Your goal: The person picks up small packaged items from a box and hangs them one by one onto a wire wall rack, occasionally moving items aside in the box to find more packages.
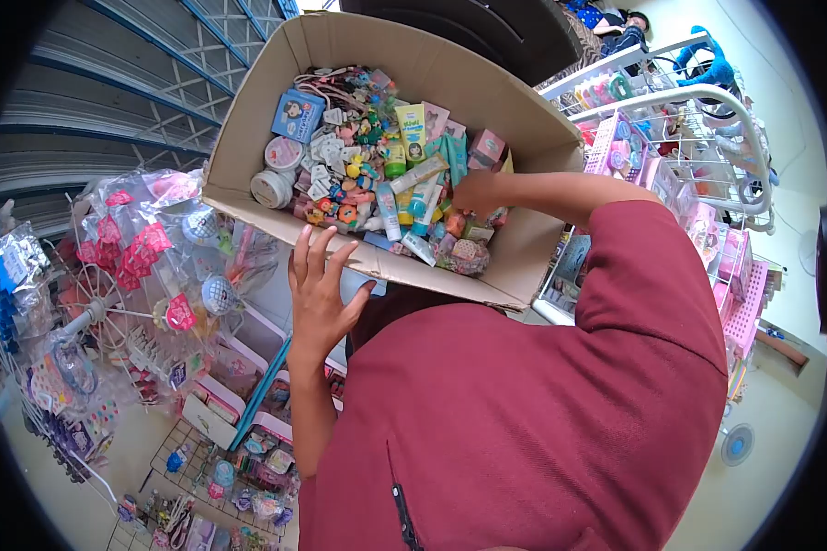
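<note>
A large cardboard box [395, 266] holds many small goods: a blue packet [298, 116], round tubs [272, 189], squeeze tubes [388, 210], a yellow-green tube [411, 131] and small figurines. Against the outside of the box's near wall rests my left hand [322, 298], its fingers spread and nothing in it. My right hand [476, 195] reaches inside the box at the right, over the tubes and close to a pink box [487, 147]. Its fingers are mostly hidden among the goods.
Bagged pink and blue trinkets hang from a rack [92, 317] on the left. White wire shelving [753, 174] with pink baskets stands at the right. Lower left are trays and a wire grid [170, 450] with small goods. A person [623, 35] is at the top right.
</note>
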`<state>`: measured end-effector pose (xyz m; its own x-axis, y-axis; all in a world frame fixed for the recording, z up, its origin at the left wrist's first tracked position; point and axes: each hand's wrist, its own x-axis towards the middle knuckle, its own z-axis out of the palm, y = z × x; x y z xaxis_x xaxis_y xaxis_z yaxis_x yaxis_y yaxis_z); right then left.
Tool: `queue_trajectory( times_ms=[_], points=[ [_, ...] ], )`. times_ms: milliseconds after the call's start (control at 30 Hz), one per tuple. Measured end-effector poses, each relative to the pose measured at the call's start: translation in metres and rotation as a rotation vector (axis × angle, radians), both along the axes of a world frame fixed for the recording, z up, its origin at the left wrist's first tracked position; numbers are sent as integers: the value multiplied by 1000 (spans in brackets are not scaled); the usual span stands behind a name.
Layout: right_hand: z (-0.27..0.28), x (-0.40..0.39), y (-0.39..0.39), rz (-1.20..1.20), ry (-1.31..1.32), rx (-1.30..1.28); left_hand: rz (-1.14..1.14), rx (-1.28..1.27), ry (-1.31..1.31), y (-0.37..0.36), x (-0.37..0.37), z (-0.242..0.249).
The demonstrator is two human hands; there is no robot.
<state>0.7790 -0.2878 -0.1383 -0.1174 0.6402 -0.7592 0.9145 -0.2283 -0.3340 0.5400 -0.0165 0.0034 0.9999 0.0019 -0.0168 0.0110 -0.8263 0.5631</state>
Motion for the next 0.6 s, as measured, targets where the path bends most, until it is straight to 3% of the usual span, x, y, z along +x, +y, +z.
queue_trajectory(
  times_ms=[133, 267, 333, 400, 467, 533, 600],
  points=[
    [-2, -5, -16, -9, -123, 63, 2, -28, -21, 0, 5, -1],
    [-15, 14, -26, -38, -70, 169, -14, -15, -23, 0, 5, -2],
    [8, 21, 6, -36, 4, 9, -22, -22, 17, 1, 7, 11],
    [85, 20, 44, -237, 92, 8, -31, -32, 54, -1, 11, 20],
    [109, 18, 69, -292, 219, 239, 19, 110, 39, -5, 18, 23],
    [139, 5, 90, -381, 447, 511, 61, 42, -17, -11, 30, 26],
    [160, -10, 105, -456, 610, 624, 122, -63, -131, -21, 41, 34]
  ],
)
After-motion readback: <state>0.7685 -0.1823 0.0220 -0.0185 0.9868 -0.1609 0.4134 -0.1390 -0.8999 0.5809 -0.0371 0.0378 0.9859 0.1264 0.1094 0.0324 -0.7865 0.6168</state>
